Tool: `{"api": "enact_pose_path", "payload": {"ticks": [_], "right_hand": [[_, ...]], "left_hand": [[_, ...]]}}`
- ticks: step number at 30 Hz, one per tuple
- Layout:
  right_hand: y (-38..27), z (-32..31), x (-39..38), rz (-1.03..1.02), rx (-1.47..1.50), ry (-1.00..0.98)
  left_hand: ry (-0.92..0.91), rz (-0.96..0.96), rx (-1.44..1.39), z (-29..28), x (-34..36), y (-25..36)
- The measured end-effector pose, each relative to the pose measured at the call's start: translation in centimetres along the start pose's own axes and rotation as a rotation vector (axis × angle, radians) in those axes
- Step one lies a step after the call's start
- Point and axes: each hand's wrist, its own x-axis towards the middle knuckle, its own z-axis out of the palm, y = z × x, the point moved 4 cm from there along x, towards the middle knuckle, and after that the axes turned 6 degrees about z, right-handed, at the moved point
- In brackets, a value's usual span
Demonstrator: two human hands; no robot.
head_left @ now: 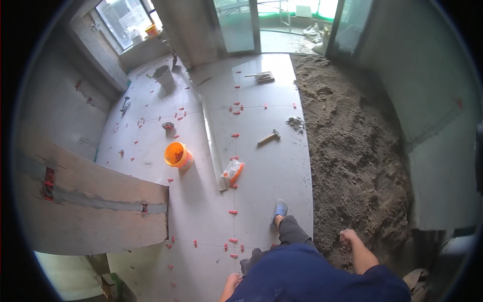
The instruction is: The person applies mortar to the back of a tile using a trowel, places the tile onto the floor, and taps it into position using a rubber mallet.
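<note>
My right hand [347, 236] hangs over the dark, rough mortar bed [352, 151], loosely curled, with nothing visible in it. Low at my left side is my left hand [234, 280], partly against my trousers; its fingers are too hidden to make out. My blue shoe [280, 208] stands on the large light-grey floor tiles [274, 171]. Ahead on the tiles lie a mallet [268, 138] with a pale handle and a plastic bag [233, 170] with orange-red pieces. Neither hand touches these.
An orange bucket [178, 155] holding red pieces stands left of a long straightedge [211, 146]. Red levelling clips [233, 212] dot the tile joints. Farther off are a grey bucket [163, 75], a trowel-like tool [263, 77] and crumpled plastic [295, 123]. A low wall [100, 201] juts in from the left.
</note>
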Motion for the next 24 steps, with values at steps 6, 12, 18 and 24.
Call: {"api": "enact_pose_path", "payload": {"ticks": [6, 12, 18, 24], "right_hand": [[-33.6, 9.2, 2.7, -0.540, -0.790, 0.517], [-52.2, 33.9, -6.7, -0.895, -0.665, -0.074], [-52.5, 42.5, -7.0, -0.795, -0.705, -0.414], [-47.5, 23.9, 5.8, -0.449, -0.937, 0.121]], "left_hand": [[0.352, -0.347, -0.531, 0.0, 8.4, 10.1], [0.296, -0.347, -0.394, -0.9, 10.8, 15.2], [0.444, -0.567, -0.456, -2.8, 11.9, 19.3], [0.486, -0.574, -0.688, -10.9, 19.8, 21.2]]}}
